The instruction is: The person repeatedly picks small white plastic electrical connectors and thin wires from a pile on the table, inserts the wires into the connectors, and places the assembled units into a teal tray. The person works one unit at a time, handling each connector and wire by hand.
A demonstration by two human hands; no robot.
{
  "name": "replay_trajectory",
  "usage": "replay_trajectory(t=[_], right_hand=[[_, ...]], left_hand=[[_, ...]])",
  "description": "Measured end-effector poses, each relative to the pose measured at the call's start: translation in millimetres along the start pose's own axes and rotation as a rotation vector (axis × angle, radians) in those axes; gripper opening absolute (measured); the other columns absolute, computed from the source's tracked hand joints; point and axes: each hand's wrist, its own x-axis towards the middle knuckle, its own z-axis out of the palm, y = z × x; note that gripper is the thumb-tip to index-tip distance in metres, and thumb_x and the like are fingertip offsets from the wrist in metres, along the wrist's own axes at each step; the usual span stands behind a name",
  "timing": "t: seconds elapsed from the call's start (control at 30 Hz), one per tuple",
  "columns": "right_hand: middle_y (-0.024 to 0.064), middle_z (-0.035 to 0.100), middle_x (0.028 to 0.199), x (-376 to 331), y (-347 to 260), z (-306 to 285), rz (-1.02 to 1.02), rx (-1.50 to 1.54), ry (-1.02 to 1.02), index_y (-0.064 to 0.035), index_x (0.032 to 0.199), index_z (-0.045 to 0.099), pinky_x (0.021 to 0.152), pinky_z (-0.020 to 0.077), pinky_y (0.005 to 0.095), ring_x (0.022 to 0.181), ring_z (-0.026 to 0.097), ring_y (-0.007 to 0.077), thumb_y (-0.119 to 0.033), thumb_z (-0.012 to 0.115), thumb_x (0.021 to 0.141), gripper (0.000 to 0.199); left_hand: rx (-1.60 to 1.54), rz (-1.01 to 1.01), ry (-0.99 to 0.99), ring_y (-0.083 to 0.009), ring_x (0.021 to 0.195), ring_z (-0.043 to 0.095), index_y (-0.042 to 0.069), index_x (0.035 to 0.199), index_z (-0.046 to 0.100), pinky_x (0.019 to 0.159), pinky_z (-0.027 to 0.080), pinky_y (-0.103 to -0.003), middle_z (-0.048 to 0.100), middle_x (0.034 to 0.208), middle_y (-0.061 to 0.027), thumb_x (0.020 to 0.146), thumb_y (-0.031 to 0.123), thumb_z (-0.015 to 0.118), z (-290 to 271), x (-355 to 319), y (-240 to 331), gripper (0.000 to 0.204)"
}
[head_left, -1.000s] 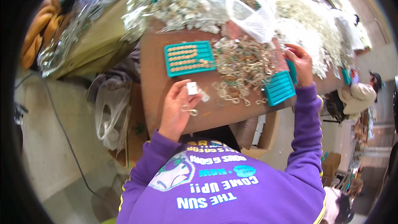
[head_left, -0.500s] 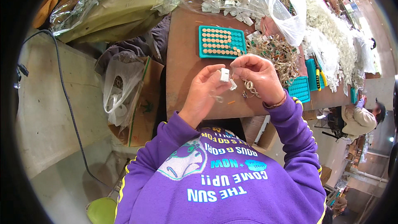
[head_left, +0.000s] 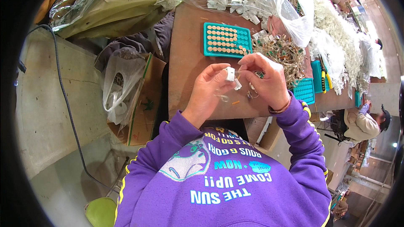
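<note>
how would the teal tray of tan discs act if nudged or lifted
The teal tray looks like moulded plastic, so it's probably stiff. Lying flat on the brown table, it would likely slide rather than tip. Its tan discs look uncovered, so some might spill if tilted.

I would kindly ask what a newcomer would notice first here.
Probably the bright purple sweatshirt filling the lower middle. Above it, the left hand holds a small white box-shaped piece, with the right hand close beside. Beyond them, a teal tray of round tan pieces lies on the brown table.
</note>
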Motion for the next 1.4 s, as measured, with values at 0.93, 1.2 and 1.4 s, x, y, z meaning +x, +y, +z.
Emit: replay_trajectory(t=[0.93,1.2,1.4], right_hand=[[0.0095,0.060,0.083,-2.7,-5.6,-6.8,-0.280,-0.396,-0.216,-0.0076,0.098,0.057,0.060,0.0531,0.0378,0.074,0.065,0.0296,-0.009,0.071,0.075,0.027],[0.0099,0.059,0.082,-9.4,5.5,-5.7,-0.194,-0.226,-0.030,-0.0047,0.091,0.060,0.061,0.0521,0.0368,0.070,0.063,0.0291,-0.004,0.068,0.082,0.012],[0.0107,0.055,0.083,-14.3,5.7,-0.8,-0.233,-0.287,-0.023,-0.0045,0.090,0.056,0.059,0.0501,0.0390,0.069,0.061,0.0306,-0.001,0.065,0.081,0.014]], left_hand=[[0.275,0.000,-0.088,-0.0176,0.100,0.065,-0.001,0.113,0.058,0.088,0.056,-0.035,0.064,0.109,-0.0087,0.097,0.013,0.061,2.0,0.6,-2.0,0.022],[0.226,-0.017,0.002,-0.0174,0.101,0.064,-0.001,0.114,0.058,0.090,0.056,-0.035,0.064,0.109,-0.0084,0.098,0.015,0.060,6.1,-0.8,1.4,0.022],[0.241,-0.026,-0.006,-0.0170,0.096,0.065,0.000,0.114,0.059,0.086,0.056,-0.033,0.065,0.106,-0.0083,0.098,0.016,0.061,5.2,-0.3,0.4,0.023]])
